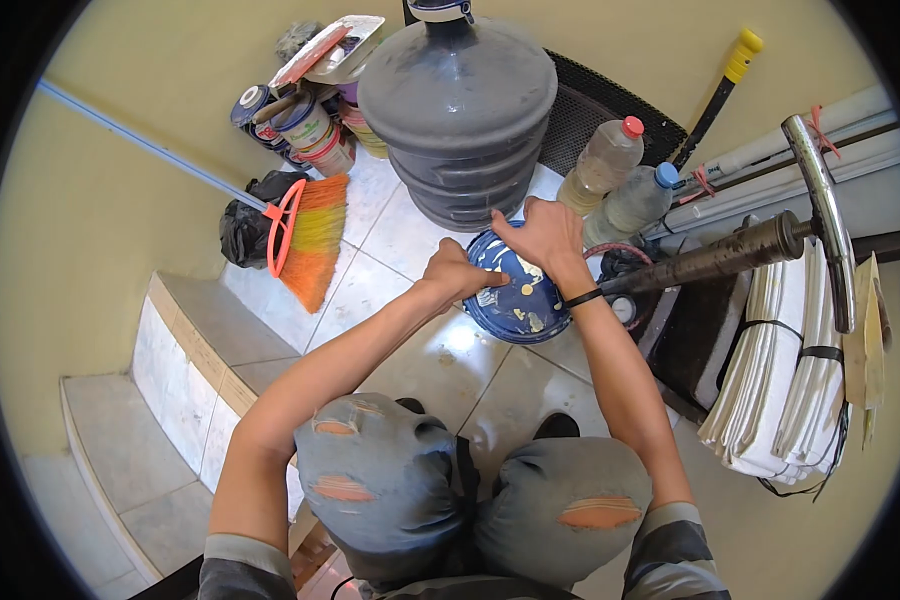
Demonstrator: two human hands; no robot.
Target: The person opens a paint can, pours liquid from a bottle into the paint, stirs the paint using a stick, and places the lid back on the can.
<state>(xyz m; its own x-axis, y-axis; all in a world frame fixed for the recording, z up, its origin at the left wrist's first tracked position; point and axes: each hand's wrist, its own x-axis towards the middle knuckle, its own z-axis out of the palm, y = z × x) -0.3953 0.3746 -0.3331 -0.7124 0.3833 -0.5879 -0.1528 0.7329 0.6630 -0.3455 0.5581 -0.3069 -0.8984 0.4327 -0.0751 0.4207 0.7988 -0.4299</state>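
Note:
A round blue lid (526, 300), spotted with cream paint, lies on the tiled floor in front of the large grey water jug (460, 110). It seems to top a container whose sides are hidden. My left hand (454, 275) is at the lid's left edge, its thumb stretched over the top and its other fingers curled at the rim. My right hand (543, 236), with a black band at the wrist, is at the lid's far edge, thumb pointing left and fingers bent down over the rim. Both hands seem to grip the lid's edge.
Paint cans (315, 135) and a tray stand behind left, near an orange broom (315, 240) and a black bag. Two bottles (605, 160) stand right of the jug. A metal pump (720, 262), pipes and bundled papers (770, 370) line the right. Steps (185, 350) are at left.

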